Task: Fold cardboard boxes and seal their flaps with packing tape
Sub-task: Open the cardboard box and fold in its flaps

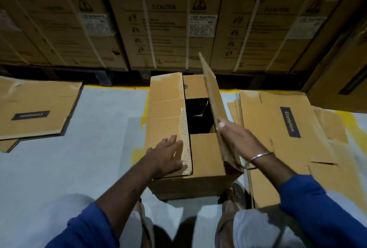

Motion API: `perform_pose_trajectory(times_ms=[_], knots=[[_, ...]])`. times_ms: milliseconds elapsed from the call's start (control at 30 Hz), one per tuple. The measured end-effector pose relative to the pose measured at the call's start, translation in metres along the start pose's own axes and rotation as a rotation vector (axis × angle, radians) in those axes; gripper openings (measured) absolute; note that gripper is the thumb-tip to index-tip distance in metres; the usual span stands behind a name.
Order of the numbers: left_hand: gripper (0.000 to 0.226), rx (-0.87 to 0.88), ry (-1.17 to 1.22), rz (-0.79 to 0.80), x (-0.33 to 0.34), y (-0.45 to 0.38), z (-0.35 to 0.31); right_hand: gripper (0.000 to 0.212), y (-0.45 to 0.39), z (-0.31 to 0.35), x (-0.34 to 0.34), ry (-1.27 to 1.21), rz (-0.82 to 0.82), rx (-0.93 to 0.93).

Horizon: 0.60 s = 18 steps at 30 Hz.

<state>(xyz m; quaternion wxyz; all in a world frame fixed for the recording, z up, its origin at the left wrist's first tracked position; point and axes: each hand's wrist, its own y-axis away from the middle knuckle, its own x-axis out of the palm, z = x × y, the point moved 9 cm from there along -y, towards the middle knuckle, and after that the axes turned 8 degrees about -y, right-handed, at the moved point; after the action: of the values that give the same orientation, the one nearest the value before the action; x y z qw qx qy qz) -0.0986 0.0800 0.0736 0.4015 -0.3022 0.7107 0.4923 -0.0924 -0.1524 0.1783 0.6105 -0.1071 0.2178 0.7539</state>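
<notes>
Left hand (167,155) spread, I press left flap (168,120) flat; right hand (237,138) flat against right flap (213,96), I swing it down square.

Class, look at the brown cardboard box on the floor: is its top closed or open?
Open. The right long flap stands raised, the left flap lies down, and a dark gap shows between them.

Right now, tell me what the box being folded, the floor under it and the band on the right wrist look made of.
Box: corrugated cardboard, matte brown; the torn edge of the left flap shows its fluting.
Floor: looks like smooth painted concrete, pale grey with worn yellow paint marks; the coating is a guess.
Wrist band: probably metal, since it is thin, silvery and shiny.
</notes>
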Motion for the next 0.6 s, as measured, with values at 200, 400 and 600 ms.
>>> perform_pose_trajectory(times_ms=[200, 400, 600], knots=[[0.071, 0.004, 0.044, -0.124, -0.008, -0.002, 0.007, 0.057, -0.024, -0.055, 0.071, 0.609, 0.193, 0.087], [0.062, -0.161, 0.033, -0.564, -0.039, 0.012, 0.024, 0.105, -0.041, -0.081, 0.065, 0.712, -0.001, 0.199], [0.151, -0.592, 0.754, -0.181, 0.029, -0.009, 0.089, 0.164, -0.04, -0.119, 0.043, 0.304, -0.035, 0.545]])
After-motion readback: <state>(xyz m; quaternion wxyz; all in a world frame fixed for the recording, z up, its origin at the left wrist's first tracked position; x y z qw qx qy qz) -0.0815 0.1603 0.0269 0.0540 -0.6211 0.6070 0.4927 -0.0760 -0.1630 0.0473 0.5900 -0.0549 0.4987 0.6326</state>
